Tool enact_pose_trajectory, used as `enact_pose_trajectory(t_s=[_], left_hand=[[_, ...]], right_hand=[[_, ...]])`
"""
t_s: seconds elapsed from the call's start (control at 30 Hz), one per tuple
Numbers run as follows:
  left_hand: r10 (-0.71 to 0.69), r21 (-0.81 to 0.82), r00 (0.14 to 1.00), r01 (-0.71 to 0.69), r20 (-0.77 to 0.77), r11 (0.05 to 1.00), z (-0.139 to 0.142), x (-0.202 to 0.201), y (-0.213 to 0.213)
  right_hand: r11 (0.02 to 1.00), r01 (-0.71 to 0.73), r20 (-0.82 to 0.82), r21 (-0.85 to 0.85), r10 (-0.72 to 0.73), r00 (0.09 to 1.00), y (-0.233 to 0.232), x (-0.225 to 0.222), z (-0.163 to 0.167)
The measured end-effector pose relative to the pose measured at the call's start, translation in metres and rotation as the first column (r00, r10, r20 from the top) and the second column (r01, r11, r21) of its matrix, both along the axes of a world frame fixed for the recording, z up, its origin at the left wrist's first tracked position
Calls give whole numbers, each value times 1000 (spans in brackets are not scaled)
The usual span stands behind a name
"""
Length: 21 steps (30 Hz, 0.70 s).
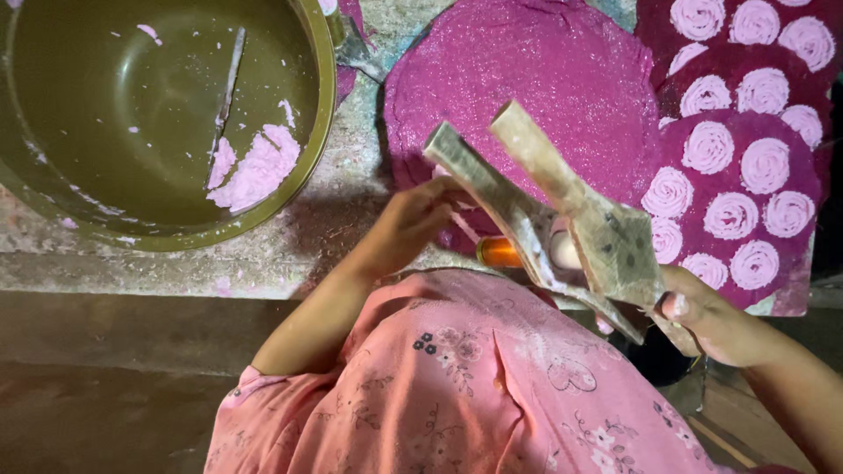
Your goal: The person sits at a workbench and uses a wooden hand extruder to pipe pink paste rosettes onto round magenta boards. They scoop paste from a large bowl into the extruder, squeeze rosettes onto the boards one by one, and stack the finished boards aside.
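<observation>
Right hand [707,320] grips the hinged wooden two-armed press [562,215] mid-frame, arms spread; left hand [413,219], fingers curled, steadies its lower arm.

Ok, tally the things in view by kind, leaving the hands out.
Olive bowl: 1
Stick in the bowl: 1
Wooden press: 1
Bare magenta round: 1
Pink spirals: about 15, some cut off at the edge
Total: about 19

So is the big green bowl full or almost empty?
Almost empty. The green bowl shows its bare bottom, with only a small lump of pink dough left.
</observation>
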<state>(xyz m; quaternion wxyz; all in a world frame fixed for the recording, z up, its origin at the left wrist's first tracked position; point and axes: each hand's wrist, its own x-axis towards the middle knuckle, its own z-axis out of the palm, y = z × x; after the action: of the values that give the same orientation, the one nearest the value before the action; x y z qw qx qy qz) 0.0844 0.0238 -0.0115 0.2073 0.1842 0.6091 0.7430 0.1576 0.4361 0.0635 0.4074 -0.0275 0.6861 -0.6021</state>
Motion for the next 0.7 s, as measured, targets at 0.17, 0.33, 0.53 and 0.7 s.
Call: enact_pose_trajectory(t_s=[0.17,0.33,0.53,0.7], left_hand=[[-20,-111,976,-5,-218,994,5,0,20],[-99,-450,995,91,5,888,-18,-25,42],[-67,-466,963,-65,-260,882,-27,-53,58],[-133,-723,948,-126,-290,679,-15,-62,57]], right_hand=[[998,63,-28,3,-63,998,-2,3,-20],[981,189,-22,-50,-191,981,-4,-8,-47],[952,292,-79,-91,-299,951,-13,-15,-56],[890,414,-75,-192,-434,898,-27,-2,-52]])
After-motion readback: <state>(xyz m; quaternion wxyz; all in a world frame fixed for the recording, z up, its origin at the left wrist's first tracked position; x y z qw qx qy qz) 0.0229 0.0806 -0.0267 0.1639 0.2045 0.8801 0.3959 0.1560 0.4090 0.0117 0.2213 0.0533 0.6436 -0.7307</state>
